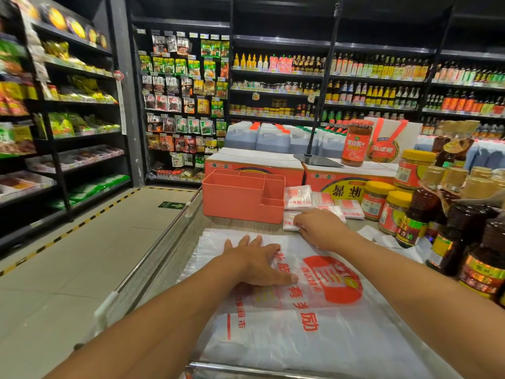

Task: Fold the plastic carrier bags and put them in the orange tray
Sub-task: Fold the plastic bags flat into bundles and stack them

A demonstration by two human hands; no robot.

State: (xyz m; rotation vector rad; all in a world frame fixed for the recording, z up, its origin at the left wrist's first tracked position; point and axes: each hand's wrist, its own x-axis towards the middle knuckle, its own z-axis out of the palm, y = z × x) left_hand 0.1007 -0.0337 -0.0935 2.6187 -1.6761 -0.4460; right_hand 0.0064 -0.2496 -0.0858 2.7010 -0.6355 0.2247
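Finding, head view: the task is under way, and no bag can be confirmed in the orange tray.

Orange tray [240,198]: stands at the far side of the counter, to the left. I see no bag in the compartments that show. Its front wall hides the floor of them, so I cannot rule one out.

Folded bags [297,196]: several small white-and-red packets lie on the counter just beside the tray's right end, outside it. I judge these to be folded and awaiting transfer.

Right hand [318,228]: reaches forward, fingertips on the nearest folded packet [288,224], which lies close to the tray's front right corner. Whether the fingers pinch it or only rest on it I cannot tell.

Large bag [314,324]: lies spread flat on the near part of the counter, red print upward, not yet folded.

Left hand [257,262]: lies flat on this bag near its far edge, fingers straight and spread, pressing it down and holding nothing.

Surroundings: jars [374,201] and dark bottles [415,222] crowd the right side.

Remaining, in my judgement: move the packets into the tray, then fold the spread bag and add it.
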